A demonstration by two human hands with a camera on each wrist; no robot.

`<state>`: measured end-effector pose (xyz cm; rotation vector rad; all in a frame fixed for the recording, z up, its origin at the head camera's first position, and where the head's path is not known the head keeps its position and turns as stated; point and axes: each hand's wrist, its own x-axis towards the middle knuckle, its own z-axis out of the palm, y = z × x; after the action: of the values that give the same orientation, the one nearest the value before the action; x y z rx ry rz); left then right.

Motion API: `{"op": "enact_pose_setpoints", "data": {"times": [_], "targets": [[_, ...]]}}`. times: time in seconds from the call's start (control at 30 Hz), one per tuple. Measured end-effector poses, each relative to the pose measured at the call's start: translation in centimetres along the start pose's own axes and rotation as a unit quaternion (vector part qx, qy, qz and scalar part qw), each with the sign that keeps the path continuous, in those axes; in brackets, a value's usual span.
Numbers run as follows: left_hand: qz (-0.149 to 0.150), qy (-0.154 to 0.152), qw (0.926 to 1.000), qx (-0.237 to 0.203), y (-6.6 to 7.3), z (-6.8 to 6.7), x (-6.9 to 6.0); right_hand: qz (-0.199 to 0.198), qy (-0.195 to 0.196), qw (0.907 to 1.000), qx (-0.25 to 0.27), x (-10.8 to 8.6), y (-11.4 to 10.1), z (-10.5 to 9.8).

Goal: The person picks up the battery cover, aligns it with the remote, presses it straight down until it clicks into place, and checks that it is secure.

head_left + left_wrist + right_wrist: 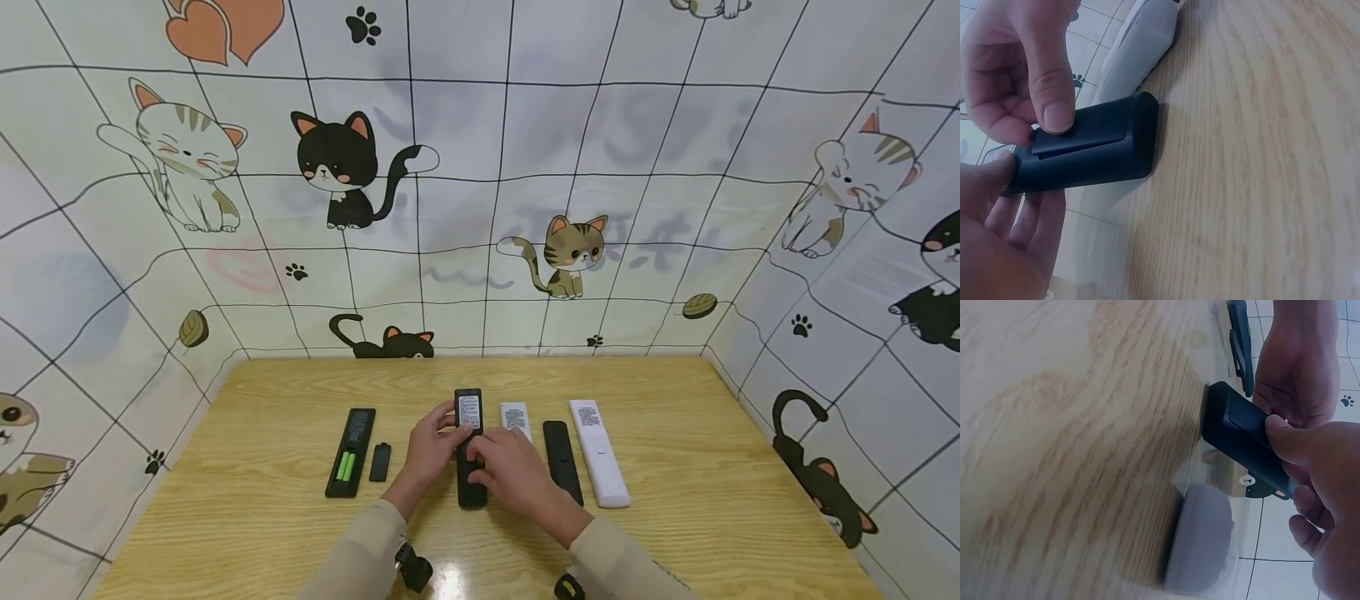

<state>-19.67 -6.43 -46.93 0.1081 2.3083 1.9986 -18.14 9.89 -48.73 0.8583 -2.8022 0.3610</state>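
Note:
A black remote control [472, 493] stands face down at the middle of the table, its white label at the far end. My left hand [427, 454] grips its far half, thumb on top and fingers around the side. My right hand [517, 471] pinches the battery cover [1094, 130] at its far end between thumb and curled index finger. In the left wrist view a gap shows along one edge of the cover, so that end sits raised. The near end of the cover lies against the remote. What is inside the compartment is hidden.
To the left lies an opened black remote [360, 433] with two green batteries [346, 467], its detached cover [380, 462] beside it. On the right are a small white remote [515, 415], another black remote [562, 462] and a long white remote [600, 454]. Cat-printed cloth surrounds the wooden table [675, 433].

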Motion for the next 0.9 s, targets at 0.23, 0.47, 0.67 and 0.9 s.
{"op": "enact_pose_setpoints", "data": {"times": [0.23, 0.47, 0.67, 0.9], "targets": [[-0.005, -0.001, 1.0, -0.001, -1.2, 0.0, 0.8, 0.004, 0.001, 1.0, 0.004, 0.1, 0.1, 0.1], [0.004, 0.01, 0.9999, 0.01, -3.9, 0.2, 2.1, -0.012, 0.018, 0.9998, 0.001, 0.0, 0.2, 0.2], [-0.007, 0.013, 0.9998, 0.011, -4.0, 0.3, 2.1, 0.009, -0.001, 0.9997, 0.024, 0.1, 0.2, -0.3], [-0.008, 0.014, 0.9997, 0.017, -4.0, 0.3, 2.2, 0.111, -0.023, 0.988, 0.105, 0.3, 0.8, -1.2]]}}
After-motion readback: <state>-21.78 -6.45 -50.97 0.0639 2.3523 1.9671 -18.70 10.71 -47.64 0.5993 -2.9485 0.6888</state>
